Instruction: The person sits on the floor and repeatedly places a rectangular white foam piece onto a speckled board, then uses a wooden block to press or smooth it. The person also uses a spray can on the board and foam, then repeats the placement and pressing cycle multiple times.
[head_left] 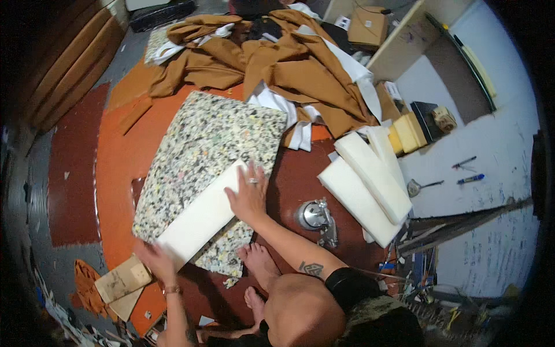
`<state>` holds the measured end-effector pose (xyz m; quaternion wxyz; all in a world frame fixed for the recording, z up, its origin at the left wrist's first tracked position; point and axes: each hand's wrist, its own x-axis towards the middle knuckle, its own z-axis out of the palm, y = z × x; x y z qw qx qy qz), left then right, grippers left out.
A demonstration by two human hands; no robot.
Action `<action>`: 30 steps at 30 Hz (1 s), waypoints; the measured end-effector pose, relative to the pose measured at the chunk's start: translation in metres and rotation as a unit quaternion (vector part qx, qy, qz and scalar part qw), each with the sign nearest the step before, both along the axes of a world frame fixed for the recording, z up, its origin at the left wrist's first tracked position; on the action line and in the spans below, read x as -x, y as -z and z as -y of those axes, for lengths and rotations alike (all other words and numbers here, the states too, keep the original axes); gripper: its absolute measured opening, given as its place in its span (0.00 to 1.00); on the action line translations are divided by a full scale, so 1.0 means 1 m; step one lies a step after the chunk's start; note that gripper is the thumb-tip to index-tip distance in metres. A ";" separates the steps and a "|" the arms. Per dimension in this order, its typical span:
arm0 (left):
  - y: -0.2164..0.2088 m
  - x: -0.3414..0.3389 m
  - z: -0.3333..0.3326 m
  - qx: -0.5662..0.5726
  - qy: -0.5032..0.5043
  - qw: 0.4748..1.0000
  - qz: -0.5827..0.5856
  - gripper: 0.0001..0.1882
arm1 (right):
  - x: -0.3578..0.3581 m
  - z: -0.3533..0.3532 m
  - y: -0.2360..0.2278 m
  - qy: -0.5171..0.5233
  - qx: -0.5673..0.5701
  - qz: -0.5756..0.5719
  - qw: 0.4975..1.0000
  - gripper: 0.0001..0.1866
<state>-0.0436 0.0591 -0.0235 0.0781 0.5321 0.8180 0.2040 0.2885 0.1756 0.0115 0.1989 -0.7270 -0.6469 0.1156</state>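
While we press the white foam strip (202,217) flat onto the speckled rebonded foam slab (202,168), right hand (250,196) lies open on its far end, left hand (155,260) open at the near end, keeping it aligned.

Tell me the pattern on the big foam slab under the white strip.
Multicoloured speckled foam slab, head view.

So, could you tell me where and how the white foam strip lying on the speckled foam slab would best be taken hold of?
Probably by its two short ends. The white foam strip lies flat and diagonal on the speckled foam slab, long and narrow, so one hand at each end suits it; the left hand sits at the near end, the right hand at the far one.
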 end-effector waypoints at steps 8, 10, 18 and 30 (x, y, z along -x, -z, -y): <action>0.035 0.045 0.055 0.130 -0.160 0.813 0.544 0.35 | -0.025 -0.044 -0.034 0.075 0.279 -0.159 0.944 0.38; 0.027 0.050 0.051 0.120 -0.145 0.825 0.533 0.36 | -0.052 -0.043 -0.038 0.005 0.279 -0.257 0.925 0.34; -0.111 -0.001 0.059 0.049 -0.081 0.769 0.632 0.40 | -0.128 0.052 -0.143 -0.030 0.209 -0.656 0.724 0.27; -0.139 0.030 0.105 0.106 -0.115 0.835 0.528 0.33 | -0.484 0.263 -0.171 0.358 -0.215 -0.635 0.650 0.39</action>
